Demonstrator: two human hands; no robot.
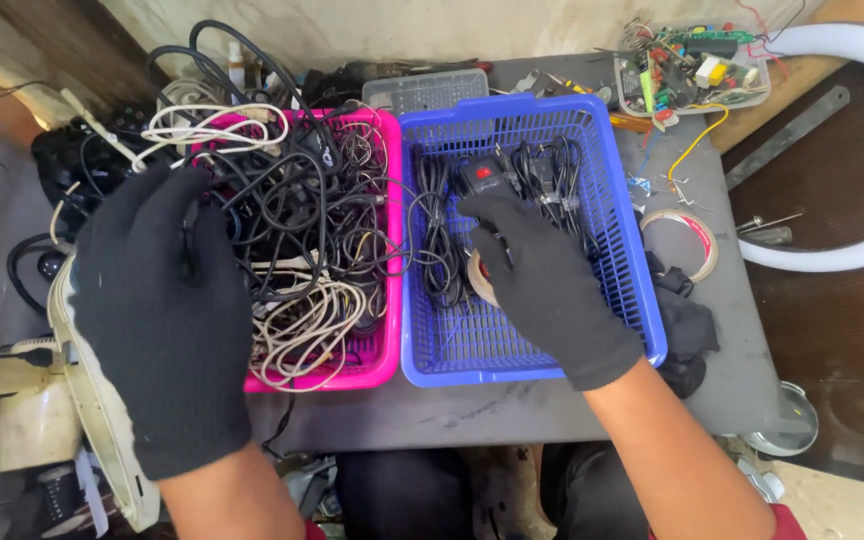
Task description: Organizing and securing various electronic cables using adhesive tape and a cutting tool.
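Both my hands wear black knit gloves. My left hand (157,300) rests flat at the left edge of a pink basket (384,340), on a tangled heap of black and white cables (302,230). My right hand (542,285) reaches into a blue basket (627,270) and lies on a bundle of black cords (542,175) with a black plug or switch bearing a red button (480,173). A tape roll (478,278) shows under its palm. Whether the fingers grip a cord I cannot tell.
A grey table (552,405) carries both baskets. A clear tray of circuit boards (692,65) sits at the back right, a tape roll (685,243) and black cloth (687,325) right of the blue basket. A white fan housing (82,400) stands at left, a white tube (852,150) at right.
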